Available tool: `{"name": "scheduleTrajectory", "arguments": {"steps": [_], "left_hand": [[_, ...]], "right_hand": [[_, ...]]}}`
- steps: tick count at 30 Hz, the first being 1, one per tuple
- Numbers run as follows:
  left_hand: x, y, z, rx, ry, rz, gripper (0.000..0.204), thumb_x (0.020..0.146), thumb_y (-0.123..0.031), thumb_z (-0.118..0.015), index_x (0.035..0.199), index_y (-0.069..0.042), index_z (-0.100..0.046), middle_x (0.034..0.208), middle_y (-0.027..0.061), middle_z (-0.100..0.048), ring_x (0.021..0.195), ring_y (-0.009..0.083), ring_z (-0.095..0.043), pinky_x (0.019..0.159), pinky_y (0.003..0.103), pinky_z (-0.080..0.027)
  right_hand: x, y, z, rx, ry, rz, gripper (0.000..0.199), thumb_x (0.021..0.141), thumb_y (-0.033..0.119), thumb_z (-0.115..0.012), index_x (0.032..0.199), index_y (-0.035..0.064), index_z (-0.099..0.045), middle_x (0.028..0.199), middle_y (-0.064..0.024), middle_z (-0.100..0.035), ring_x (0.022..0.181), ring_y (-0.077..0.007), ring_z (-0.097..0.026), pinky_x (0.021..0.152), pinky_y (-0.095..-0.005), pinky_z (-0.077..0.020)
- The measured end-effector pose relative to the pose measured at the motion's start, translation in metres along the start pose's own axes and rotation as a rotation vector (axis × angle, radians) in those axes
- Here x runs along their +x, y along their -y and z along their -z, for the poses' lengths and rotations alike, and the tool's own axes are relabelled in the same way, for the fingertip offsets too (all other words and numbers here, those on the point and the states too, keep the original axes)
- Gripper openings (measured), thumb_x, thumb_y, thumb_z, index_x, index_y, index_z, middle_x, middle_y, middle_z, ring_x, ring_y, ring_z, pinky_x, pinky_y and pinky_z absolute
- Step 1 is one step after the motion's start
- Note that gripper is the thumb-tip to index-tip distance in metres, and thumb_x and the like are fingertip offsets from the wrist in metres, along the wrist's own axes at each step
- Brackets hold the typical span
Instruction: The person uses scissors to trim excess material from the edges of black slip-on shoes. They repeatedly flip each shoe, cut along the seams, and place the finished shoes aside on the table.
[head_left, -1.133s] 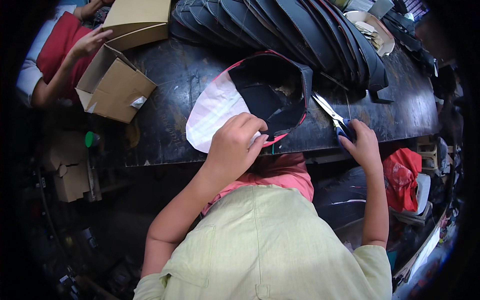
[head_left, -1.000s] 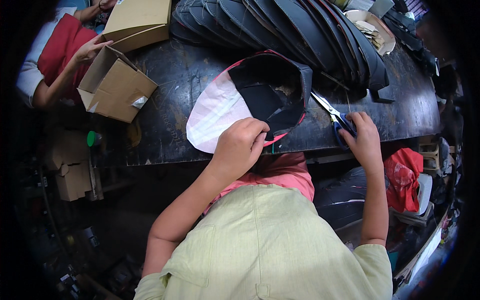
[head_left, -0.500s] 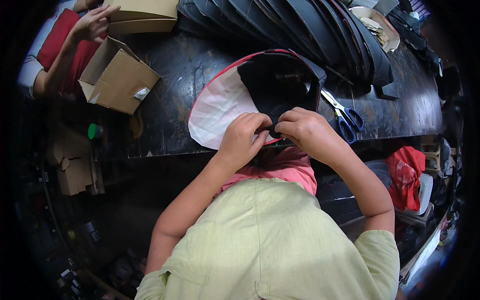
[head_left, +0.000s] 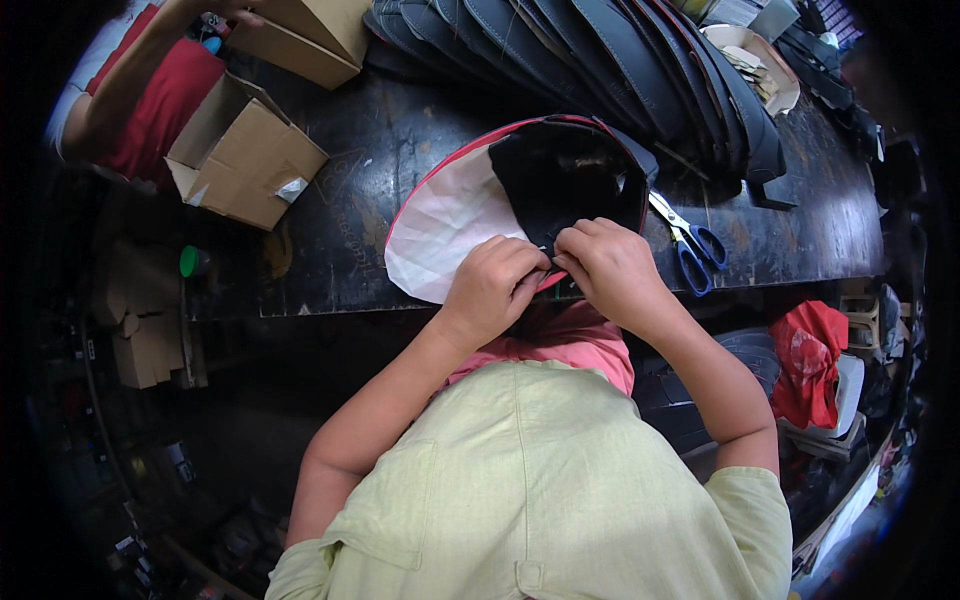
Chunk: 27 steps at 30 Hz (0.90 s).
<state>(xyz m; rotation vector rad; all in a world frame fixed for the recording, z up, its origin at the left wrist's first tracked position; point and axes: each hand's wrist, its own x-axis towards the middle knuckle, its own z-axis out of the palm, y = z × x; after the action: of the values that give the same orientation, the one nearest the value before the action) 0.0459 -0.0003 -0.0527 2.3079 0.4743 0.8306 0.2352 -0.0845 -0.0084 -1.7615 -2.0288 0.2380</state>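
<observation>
From the head camera, looking down over the person's green shirt, both hands meet at the near edge of a dark workbench (head_left: 800, 240). The left hand (head_left: 492, 285) and the right hand (head_left: 612, 270) are curled with their fingertips pinched together on the near rim of a curved black seat cover (head_left: 560, 185) edged with a red trim. The two pinches sit just beside each other, knuckles almost touching, so both hands are clenched on that same rim rather than lying loose on it. What exactly lies between the fingertips is too small to tell.

The seat cover spreads away from the grip toward the far side of the bench, its black part directly beyond the hands. Its white lining (head_left: 445, 225) fans out to the left of the grip, and the left hand rests partly on it. A fold of pink cloth (head_left: 570, 340) hangs just below the hands, over the bench edge.

To the right of the grip, near but apart from the right hand, a pair of blue-handled scissors (head_left: 690, 245) lies flat on the bench. Farther beyond the grip, a row of black seat covers (head_left: 620, 60) overlaps in a stack. Well to the left sits an open cardboard box (head_left: 245, 155), and beyond it another person's arm (head_left: 130, 75), in a red garment, reaches toward a second box (head_left: 305, 30).
</observation>
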Motion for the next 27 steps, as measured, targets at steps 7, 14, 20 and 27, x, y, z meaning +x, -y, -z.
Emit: {"name": "scheduleTrajectory", "arguments": {"steps": [7, 14, 20, 27], "left_hand": [[-0.002, -0.006, -0.001, -0.003, -0.033, 0.007, 0.013, 0.082, -0.007, -0.077, 0.092, -0.004, -0.07, 0.089, 0.0111, -0.07, 0.083, 0.0317, -0.066, 0.077, 0.042, -0.052], [0.0, -0.015, -0.004, 0.116, -0.034, 0.002, 0.014, 0.081, -0.01, -0.078, 0.093, -0.005, -0.071, 0.09, 0.0101, -0.072, 0.08, 0.0307, -0.068, 0.073, 0.041, -0.055], [0.003, -0.023, -0.015, 0.218, -0.107, -0.012, 0.01, 0.08, -0.008, -0.074, 0.086, -0.005, -0.067, 0.087, 0.0088, -0.069, 0.078, 0.0295, -0.067, 0.07, 0.041, -0.055], [-0.002, -0.015, -0.017, -0.161, -0.14, 0.31, 0.009, 0.081, -0.002, -0.072, 0.088, -0.001, -0.067, 0.086, 0.0114, -0.069, 0.074, 0.0302, -0.067, 0.068, 0.037, -0.054]], "right_hand": [[0.003, 0.001, 0.008, 0.024, 0.083, -0.04, 0.01, 0.088, 0.012, -0.072, 0.093, 0.0036, -0.07, 0.087, -0.0125, -0.066, 0.089, -0.0348, -0.065, 0.077, -0.0459, -0.0524], [0.004, -0.001, 0.009, 0.043, 0.096, -0.036, 0.011, 0.088, 0.012, -0.072, 0.092, 0.0025, -0.071, 0.087, -0.0137, -0.066, 0.089, -0.0358, -0.065, 0.079, -0.0466, -0.0527], [0.004, -0.001, 0.008, 0.031, 0.108, -0.044, 0.011, 0.088, 0.012, -0.071, 0.092, 0.0019, -0.071, 0.087, -0.0139, -0.067, 0.089, -0.0358, -0.065, 0.079, -0.0464, -0.0527], [-0.006, -0.004, 0.012, 0.173, 0.056, -0.049, 0.009, 0.089, 0.01, -0.07, 0.094, 0.0036, -0.07, 0.089, -0.0125, -0.067, 0.089, -0.0356, -0.065, 0.08, -0.0454, -0.0526]]}}
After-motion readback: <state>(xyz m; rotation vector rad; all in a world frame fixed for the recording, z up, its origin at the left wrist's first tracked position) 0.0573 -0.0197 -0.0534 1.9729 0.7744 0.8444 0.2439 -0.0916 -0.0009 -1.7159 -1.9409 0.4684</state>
